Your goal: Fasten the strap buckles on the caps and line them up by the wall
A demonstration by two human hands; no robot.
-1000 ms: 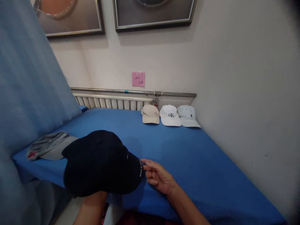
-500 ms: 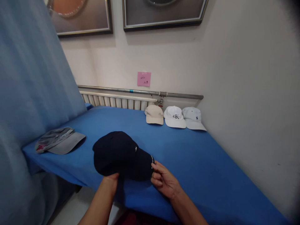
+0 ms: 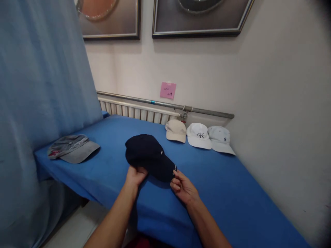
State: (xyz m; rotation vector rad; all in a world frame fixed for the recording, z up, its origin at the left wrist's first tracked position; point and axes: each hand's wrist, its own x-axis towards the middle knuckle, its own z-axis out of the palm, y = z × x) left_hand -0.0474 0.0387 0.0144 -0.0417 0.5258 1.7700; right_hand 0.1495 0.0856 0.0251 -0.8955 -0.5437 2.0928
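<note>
A dark navy baseball cap (image 3: 146,153) is held above the near part of the blue-covered table, its brim pointing right and toward me. My right hand (image 3: 184,187) pinches the brim's front edge, where small white lettering shows. My left hand (image 3: 136,175) is under the crown's near side, its fingers partly hidden inside or beneath the cap. At the table's far right, a beige cap (image 3: 176,131), a white cap (image 3: 198,135) with black letters and a pale blue cap (image 3: 221,138) sit in a row. On the left lies a grey cap (image 3: 73,148), brim toward the right.
The blue cloth (image 3: 219,193) covers the table, which meets the wall on the right. Behind it run a radiator (image 3: 131,111) and a metal pipe (image 3: 212,112). A blue curtain (image 3: 49,69) hangs at the left. A pink note (image 3: 168,90) is stuck on the wall.
Both hands have carried the navy cap forward, away from me and slightly right, toward the row of caps. The view has shifted a little left.
</note>
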